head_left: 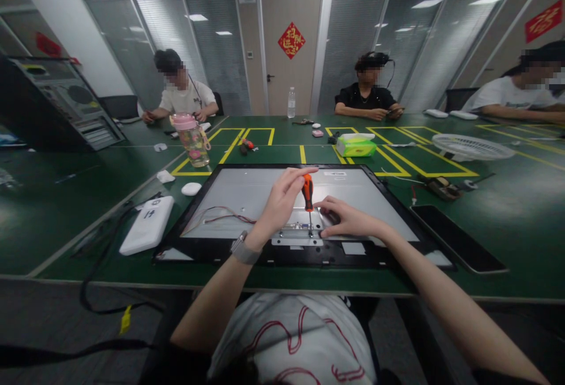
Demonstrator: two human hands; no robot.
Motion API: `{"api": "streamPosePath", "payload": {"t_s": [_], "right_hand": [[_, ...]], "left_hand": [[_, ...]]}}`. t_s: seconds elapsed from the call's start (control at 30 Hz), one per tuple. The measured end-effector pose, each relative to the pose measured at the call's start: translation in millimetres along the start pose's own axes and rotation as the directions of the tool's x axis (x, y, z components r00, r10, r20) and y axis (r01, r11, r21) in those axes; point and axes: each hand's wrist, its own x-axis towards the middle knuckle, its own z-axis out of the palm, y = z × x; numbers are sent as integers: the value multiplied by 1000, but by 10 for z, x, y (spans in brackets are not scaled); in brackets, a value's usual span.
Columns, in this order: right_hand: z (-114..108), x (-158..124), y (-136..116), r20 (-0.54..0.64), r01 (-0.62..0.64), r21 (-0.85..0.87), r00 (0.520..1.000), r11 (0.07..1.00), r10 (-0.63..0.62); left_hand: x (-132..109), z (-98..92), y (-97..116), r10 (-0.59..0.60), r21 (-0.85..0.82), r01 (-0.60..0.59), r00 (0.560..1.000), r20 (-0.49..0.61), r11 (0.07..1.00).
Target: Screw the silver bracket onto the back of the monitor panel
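Note:
An orange-and-black screwdriver (308, 192) stands upright, its tip down at a bracket with connectors (298, 235) on the back of a flat display panel (247, 188). My left hand (279, 199) holds the top of its handle, with fingers stretched across it; the thumb is hidden. To the right, my right hand (348, 219) rests low over the panel, thumb and index finger apart. Its index fingertip is close to the lower handle, and its thumb lies near the screwdriver's tip. Thin wires (229, 215) run over the panel from the left.
A white power bank (148, 225) and a white mouse-like object (191, 189) lie left; a black phone (459, 238) lies right. Beyond are a pink-lidded bottle (192, 143), pliers (246, 146), a green tissue pack (356, 146) and a white round grille (472, 146). Several people sit opposite.

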Motion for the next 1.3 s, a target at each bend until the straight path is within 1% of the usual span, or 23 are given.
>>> {"api": "streamPosePath", "payload": {"t_s": [0.1,0.17,0.3,0.43,0.47,0.53,0.63,0.67,0.73,0.77,0.83,0.87,0.93,1.0,1.03,1.1,1.2,1.23,1.3], "right_hand": [[1,-1,8,-4,3,-3,1000,1000,-3],[1,0,12,-1,4,-2,1000,1000,-4],[1,1,8,7,3,-1,1000,1000,-3],[0,-1,7,13,5,2,1000,1000,-5],[0,-1,8,15,8,2,1000,1000,-8],[-1,-1,12,15,15,-1,1000,1000,-15],[-4,1,7,19,8,0,1000,1000,-8],[-5,1,2,20,4,3,1000,1000,-4],[-7,2,-8,21,0,9,1000,1000,0],[-8,2,-12,19,0,10,1000,1000,0],[-9,1,-17,12,4,6,1000,1000,-4],[-10,1,-17,11,7,2,1000,1000,-7],[-10,2,-14,10,11,-3,1000,1000,-11],[-9,3,-8,12,12,-5,1000,1000,-12],[-8,4,-5,13,11,-5,1000,1000,-11],[-6,6,1,14,12,-4,1000,1000,-12],[-2,6,4,17,9,0,1000,1000,-9],[-2,5,3,18,6,0,1000,1000,-6],[-2,1,1,21,0,-2,1000,1000,0]], "left_hand": [[5,-17,10,-38,-143,49,996,76,988],[8,-19,20,-36,-182,50,996,77,982],[9,5,37,29,-73,-27,999,20,997],[-13,27,45,122,107,-110,986,-116,988],[-21,28,48,147,153,-127,980,-132,980],[-33,26,50,160,181,-140,982,-97,973],[-36,22,40,102,65,-103,995,23,993],[-33,22,32,83,27,-85,996,41,996],[-25,22,15,73,28,-73,997,13,997],[-22,22,8,86,72,-84,996,-29,994],[-18,18,1,149,201,-125,983,-106,972],[-17,15,2,179,252,-145,977,-114,957],[-18,12,8,204,267,-180,977,-64,947],[-19,13,14,185,204,-184,983,13,962],[-20,15,16,172,178,-174,985,29,969],[-23,20,15,164,181,-161,986,-1,970],[-34,26,5,203,293,-169,975,-90,941],[-39,27,0,219,325,-176,971,-99,929],[-43,30,-9,230,340,-189,970,-83,921]]}}
